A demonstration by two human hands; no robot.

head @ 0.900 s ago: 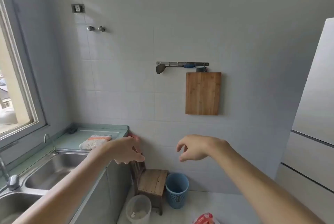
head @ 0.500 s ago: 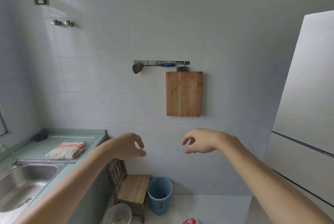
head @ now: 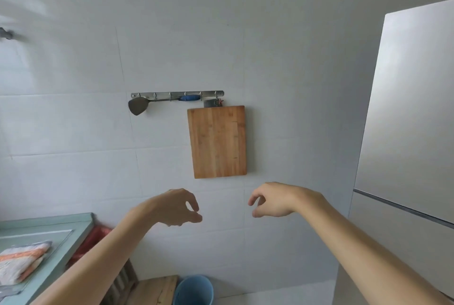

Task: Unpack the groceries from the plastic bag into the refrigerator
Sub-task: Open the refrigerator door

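Observation:
Both of my arms are stretched forward at chest height in front of a white tiled wall. My left hand [head: 177,207] is empty, its fingers loosely curled and apart. My right hand [head: 271,200] is also empty, fingers curled with a gap between thumb and forefinger. The refrigerator [head: 412,117], tall and silver-grey with its doors closed, stands at the right edge, to the right of my right hand. No plastic bag of groceries is in view.
A wooden cutting board [head: 217,141] hangs on the wall under a hook rail with a spatula [head: 138,105]. A green counter [head: 46,231] with a folded cloth [head: 21,261] is at lower left. Below are a wooden chair [head: 152,290] and a blue bin [head: 192,290].
The view has swung right and up: the window and sink have left the frame and the refrigerator fills more of the right side. Both hands stay raised and empty.

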